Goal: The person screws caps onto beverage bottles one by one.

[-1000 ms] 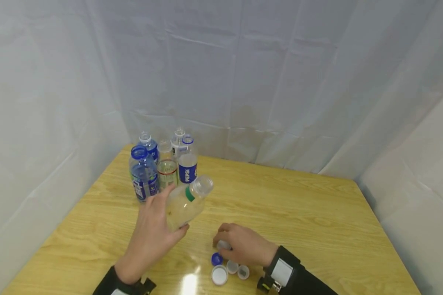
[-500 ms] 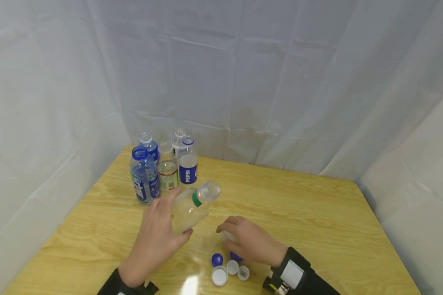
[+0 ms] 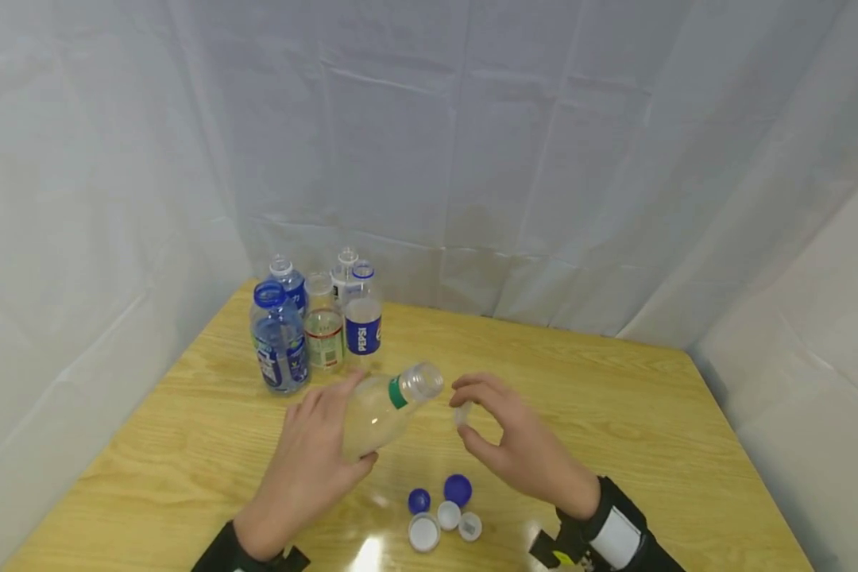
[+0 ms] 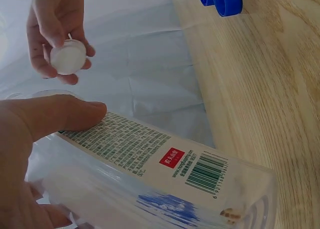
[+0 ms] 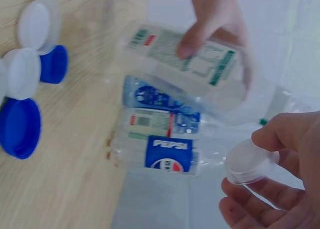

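Observation:
My left hand (image 3: 314, 457) grips a clear plastic bottle (image 3: 375, 413) round its body and holds it tilted, its uncapped mouth toward the right. A pale label with a barcode (image 4: 206, 174) shows on the bottle in the left wrist view. My right hand (image 3: 518, 437) pinches a whitish translucent bottle cap (image 5: 247, 161) between thumb and fingers. The cap is a small gap to the right of the bottle's mouth, not touching it. Below the hands lie loose caps on the table: a larger blue cap (image 3: 457, 490), a smaller blue cap (image 3: 419, 500) and several white caps (image 3: 424, 532).
At the table's back left stand several uncapped bottles: a blue-rimmed large bottle (image 3: 279, 349), a bottle with a red-lined label (image 3: 325, 334), a Pepsi bottle (image 3: 363, 326) and others behind. White sheeting (image 3: 472, 159) hangs around the wooden table (image 3: 615, 445).
My right hand has picked up the whitish cap from the table and raised it to near the bottle's mouth. My left hand has shifted slightly right, tipping the bottle further over.

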Action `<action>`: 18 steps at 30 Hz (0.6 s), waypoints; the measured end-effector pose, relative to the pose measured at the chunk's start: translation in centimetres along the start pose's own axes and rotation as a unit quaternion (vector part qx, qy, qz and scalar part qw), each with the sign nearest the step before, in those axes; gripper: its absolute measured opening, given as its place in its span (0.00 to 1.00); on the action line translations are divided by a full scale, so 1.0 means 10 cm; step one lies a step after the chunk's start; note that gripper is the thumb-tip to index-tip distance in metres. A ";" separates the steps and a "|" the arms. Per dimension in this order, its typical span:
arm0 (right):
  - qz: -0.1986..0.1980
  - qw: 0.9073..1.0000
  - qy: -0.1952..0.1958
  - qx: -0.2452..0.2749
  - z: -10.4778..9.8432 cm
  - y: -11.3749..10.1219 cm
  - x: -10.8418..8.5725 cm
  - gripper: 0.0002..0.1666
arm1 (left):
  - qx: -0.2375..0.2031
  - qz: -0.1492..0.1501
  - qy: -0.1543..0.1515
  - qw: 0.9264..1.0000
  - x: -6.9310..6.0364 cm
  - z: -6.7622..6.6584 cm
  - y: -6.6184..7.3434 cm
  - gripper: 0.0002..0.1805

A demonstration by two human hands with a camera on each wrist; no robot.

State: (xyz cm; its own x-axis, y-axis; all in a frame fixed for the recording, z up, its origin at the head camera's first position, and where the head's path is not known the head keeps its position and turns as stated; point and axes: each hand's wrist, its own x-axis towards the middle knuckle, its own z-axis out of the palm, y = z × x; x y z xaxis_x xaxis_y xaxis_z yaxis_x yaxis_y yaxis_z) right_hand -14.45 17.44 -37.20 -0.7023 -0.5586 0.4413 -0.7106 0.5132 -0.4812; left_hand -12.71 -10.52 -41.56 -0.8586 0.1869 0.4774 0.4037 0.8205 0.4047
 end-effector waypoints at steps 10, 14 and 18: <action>-0.022 0.996 0.083 0.025 -0.17 -0.14 -0.01 0.16 | 0.020 0.009 -0.022 1.000 -0.01 0.00 0.06 0.66; -0.041 0.991 0.111 0.067 -0.18 -0.14 -0.01 0.16 | 0.025 0.014 -0.025 0.999 -0.02 0.00 0.07 0.66; -0.051 0.988 0.114 0.091 -0.18 -0.17 0.00 0.15 | 0.028 0.016 -0.029 0.999 -0.04 0.01 0.09 0.65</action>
State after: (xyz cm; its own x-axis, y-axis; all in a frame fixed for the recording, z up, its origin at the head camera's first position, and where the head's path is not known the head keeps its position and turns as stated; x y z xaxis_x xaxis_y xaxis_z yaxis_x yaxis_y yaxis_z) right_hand -13.35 17.71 -35.04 -0.6340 -0.4300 0.6428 -0.7730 0.3256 -0.5445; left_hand -12.03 -9.79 -41.45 -0.8636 0.2428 0.4420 0.4135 0.8425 0.3452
